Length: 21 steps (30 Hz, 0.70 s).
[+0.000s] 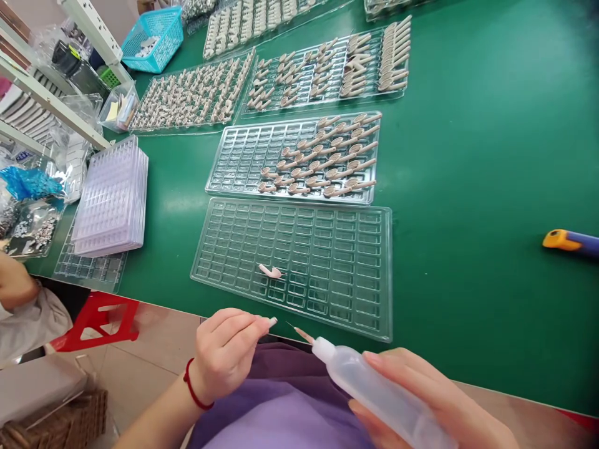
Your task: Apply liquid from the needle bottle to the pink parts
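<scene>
Beyond the left hand [227, 354], one pale piece [270, 271] is lying on a clear tray [358, 280]; farther off, a second tray [243, 149] is holding rows of similar parts. Left hand is pinching a small white part [272, 322], tip sticking out past the fingers. Just right of it, right hand [442, 396] is gripping a bottle [374, 386], fingers curled around, nozzle [304, 335] pointing toward the part, not touching.

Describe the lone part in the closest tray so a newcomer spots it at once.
On the green table, find the clear tray closest to the left hand. Slightly left of that tray's middle, toward its near edge, lies a curved pale part. It lies alone, while the next tray back holds many.
</scene>
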### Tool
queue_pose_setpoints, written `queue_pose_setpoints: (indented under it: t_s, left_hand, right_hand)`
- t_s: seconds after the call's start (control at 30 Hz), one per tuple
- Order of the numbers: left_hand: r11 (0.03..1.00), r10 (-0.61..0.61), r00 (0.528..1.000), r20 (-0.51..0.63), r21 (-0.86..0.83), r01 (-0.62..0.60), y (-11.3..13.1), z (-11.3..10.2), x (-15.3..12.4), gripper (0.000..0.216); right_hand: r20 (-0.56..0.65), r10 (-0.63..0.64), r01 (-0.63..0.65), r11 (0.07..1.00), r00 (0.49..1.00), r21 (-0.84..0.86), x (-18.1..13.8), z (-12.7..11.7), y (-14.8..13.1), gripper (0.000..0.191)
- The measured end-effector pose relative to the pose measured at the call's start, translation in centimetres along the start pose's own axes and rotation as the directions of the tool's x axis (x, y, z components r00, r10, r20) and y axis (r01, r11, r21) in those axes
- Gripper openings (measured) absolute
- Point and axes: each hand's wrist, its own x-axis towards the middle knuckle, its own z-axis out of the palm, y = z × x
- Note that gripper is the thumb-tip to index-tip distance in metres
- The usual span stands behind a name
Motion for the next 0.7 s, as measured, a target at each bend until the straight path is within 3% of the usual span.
queue_pose_setpoints:
  t_s: [0.07,0.13,0.17,0.23,0.27,0.3,0.33,0.4,0.47,0.57,0.7]
  left_hand:
    - [0.987,-0.127,0.992,-0.006,-0.102,0.126,1.1,-0.1,-0.7,0.034]
    - [0.881,-0.376,0.924,0.074,-0.281,0.381,2.5,-0.1,-1.7,0.029]
    - [0.747,-0.526,0.836,0.156,-0.385,0.541,3.1,0.1,-2.1,0.023]
    - [0.325,-0.729,0.568,0.383,-0.537,0.778,4.1,0.5,-2.6,0.013]
    - [0.099,-0.750,0.440,0.493,-0.574,0.813,4.4,0.8,-2.7,0.015]
    - [-0.090,-0.732,0.348,0.586,-0.590,0.803,4.5,1.1,-2.7,0.020]
    - [-0.231,-0.698,0.292,0.654,-0.592,0.772,4.6,1.5,-2.6,0.024]
    - [-0.402,-0.642,0.239,0.728,-0.586,0.704,4.4,2.0,-2.4,0.027]
    - [-0.484,-0.633,0.202,0.748,-0.585,0.651,4.3,2.3,-2.2,0.027]
    - [-0.517,-0.638,0.176,0.750,-0.586,0.624,4.1,2.6,-2.3,0.025]
    - [-0.474,-0.640,0.202,0.741,-0.588,0.656,4.1,2.9,-2.9,0.022]
  right_hand:
    - [-0.044,0.025,-0.024,1.000,0.999,0.013,-0.4,0.2,0.0,0.053]
    - [-0.044,0.029,-0.028,0.999,0.999,0.016,-0.4,0.7,-0.3,0.052]
    - [-0.038,0.017,-0.017,1.000,0.999,0.015,-0.1,1.0,-0.5,0.051]
    - [-0.032,-0.057,0.058,0.998,0.998,0.013,0.5,1.8,-0.9,0.049]
    - [-0.039,-0.105,0.105,0.994,0.994,0.004,0.9,2.3,-1.0,0.047]
    - [-0.046,-0.154,0.154,0.988,0.987,-0.008,1.3,2.7,-1.2,0.044]
    - [-0.056,-0.201,0.199,0.980,0.978,-0.027,1.6,3.1,-1.2,0.039]
    - [-0.058,-0.267,0.263,0.962,0.962,-0.075,1.9,3.7,-1.2,0.030]
    - [-0.045,-0.297,0.290,0.949,0.954,-0.123,1.8,4.0,-1.0,0.023]
    - [-0.041,-0.300,0.290,0.943,0.953,-0.165,1.3,4.1,-0.6,0.018]
    - [-0.043,-0.272,0.261,0.949,0.961,-0.174,1.0,4.1,-0.5,0.018]
